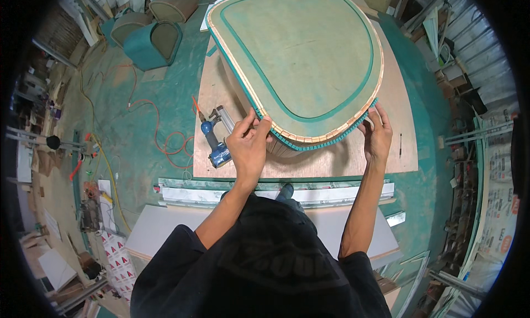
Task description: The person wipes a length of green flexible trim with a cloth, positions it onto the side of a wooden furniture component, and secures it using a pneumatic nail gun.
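A large rounded panel (309,53), greenish with a darker green curved band, rests on top of a form above a wooden board. Pale, notched edging (309,139) runs round its rim. Along the near curve, a green strip (309,147) cut with many slits bends against the edge. My left hand (248,150) pinches this strip at the near left of the curve, its fingers closed. At the right side, my right hand (378,139) grips the strip's other end between thumb and fingers. A blue nail gun (214,139) lies to the left of my left hand.
An orange air hose (156,130) loops over the green floor. The plywood board (400,119) carries a thin dark pen-like object (401,144). Long white strips (326,195) lie close to my feet. Arched green forms (154,45) stand at the far left.
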`<state>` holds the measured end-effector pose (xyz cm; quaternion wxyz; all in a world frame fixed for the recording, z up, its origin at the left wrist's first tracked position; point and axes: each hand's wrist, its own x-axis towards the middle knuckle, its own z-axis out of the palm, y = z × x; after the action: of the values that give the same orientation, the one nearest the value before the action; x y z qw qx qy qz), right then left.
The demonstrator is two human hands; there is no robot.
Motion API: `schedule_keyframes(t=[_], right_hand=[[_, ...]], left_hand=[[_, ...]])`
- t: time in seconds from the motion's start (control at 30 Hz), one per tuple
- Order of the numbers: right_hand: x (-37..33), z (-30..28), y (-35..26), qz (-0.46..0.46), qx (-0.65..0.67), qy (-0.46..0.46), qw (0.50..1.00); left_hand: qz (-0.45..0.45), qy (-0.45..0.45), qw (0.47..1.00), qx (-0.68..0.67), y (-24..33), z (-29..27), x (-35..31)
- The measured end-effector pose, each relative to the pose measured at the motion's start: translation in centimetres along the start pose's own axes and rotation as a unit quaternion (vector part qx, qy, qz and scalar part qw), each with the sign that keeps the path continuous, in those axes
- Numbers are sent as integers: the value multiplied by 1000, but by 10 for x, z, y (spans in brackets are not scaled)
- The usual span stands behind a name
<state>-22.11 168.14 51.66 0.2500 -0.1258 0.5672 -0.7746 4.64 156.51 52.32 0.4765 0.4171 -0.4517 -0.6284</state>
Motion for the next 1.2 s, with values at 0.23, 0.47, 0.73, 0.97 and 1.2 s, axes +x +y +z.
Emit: schedule_keyframes(t=[0.23,0.47,0.73,0.97,1.2], right_hand=[[11,-4,3,-6,38,5,999],[13,-1,-1,-8,33,9,999],[13,-1,4,-25,29,19,999],[11,4,-2,-44,-9,35,998],[22,3,-3,-20,1,39,999]], left_hand=[[-29,3,1000,-2,6,5,-2],[25,24,999,41,-6,1,2],[10,25,999,36,-5,3,0],[36,22,997,59,-4,2,0],[-31,25,999,-18,1,3,2]])
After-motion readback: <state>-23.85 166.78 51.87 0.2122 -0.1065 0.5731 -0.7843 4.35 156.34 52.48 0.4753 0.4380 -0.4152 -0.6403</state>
